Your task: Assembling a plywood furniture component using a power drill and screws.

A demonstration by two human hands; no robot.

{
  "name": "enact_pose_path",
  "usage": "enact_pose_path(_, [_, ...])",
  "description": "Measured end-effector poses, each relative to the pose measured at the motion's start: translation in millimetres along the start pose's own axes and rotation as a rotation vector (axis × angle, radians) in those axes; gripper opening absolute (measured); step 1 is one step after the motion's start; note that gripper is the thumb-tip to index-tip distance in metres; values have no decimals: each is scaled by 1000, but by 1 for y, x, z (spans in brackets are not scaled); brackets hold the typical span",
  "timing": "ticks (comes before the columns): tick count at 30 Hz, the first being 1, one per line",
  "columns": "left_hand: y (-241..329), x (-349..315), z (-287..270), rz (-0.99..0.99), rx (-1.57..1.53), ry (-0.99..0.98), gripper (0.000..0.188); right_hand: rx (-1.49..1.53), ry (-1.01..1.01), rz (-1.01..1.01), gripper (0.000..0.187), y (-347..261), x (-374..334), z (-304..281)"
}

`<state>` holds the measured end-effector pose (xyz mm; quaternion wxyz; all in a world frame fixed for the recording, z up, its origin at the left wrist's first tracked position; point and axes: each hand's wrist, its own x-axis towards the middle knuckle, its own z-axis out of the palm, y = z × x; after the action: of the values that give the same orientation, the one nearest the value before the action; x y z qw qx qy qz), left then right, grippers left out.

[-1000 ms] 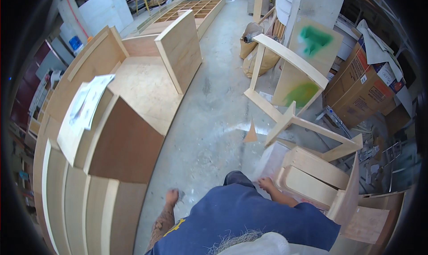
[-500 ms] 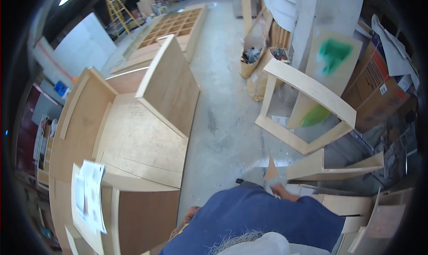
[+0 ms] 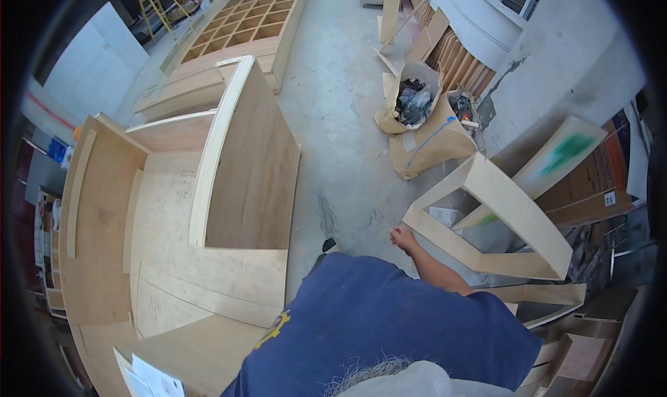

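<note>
My right hand (image 3: 402, 238) reaches forward beyond my blue shirt, its fingers curled in, with nothing seen in them. Next to it is the near-left corner of an angular plywood frame (image 3: 514, 195), which leans at the right; whether the two touch I cannot tell. My left hand is out of sight behind my body. To my left stands a large plywood cabinet carcass (image 3: 244, 182) with an upright panel and a broad pale board (image 3: 167, 209). Papers (image 3: 154, 382) lie on its near end.
Two open paper sacks (image 3: 434, 147) of scrap stand ahead on the right, by a concrete pillar (image 3: 556, 70). A board with green paint (image 3: 566, 154) leans behind the frame. Farther left lie a gridded wooden unit (image 3: 243, 29) and a yellow ladder (image 3: 154, 8). Timber pieces (image 3: 587, 355) crowd the lower right.
I have moved forward, and the sacks and frame look nearer. My right hand has swung forward and up. My left hand and a triangular wooden piece near the right hand are no longer visible.
</note>
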<state>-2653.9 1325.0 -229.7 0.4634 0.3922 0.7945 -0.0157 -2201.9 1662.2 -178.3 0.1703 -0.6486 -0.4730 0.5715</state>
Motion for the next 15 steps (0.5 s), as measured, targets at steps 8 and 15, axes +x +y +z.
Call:
enact_pose_path(8, [318, 248, -300, 276, -670, 1, 26, -391, -5, 155, 36, 40, 48, -42])
enact_pose_path(15, [458, 420, -435, 197, -685, 63, 29, -652, -109, 353, 41, 57, 224, -29])
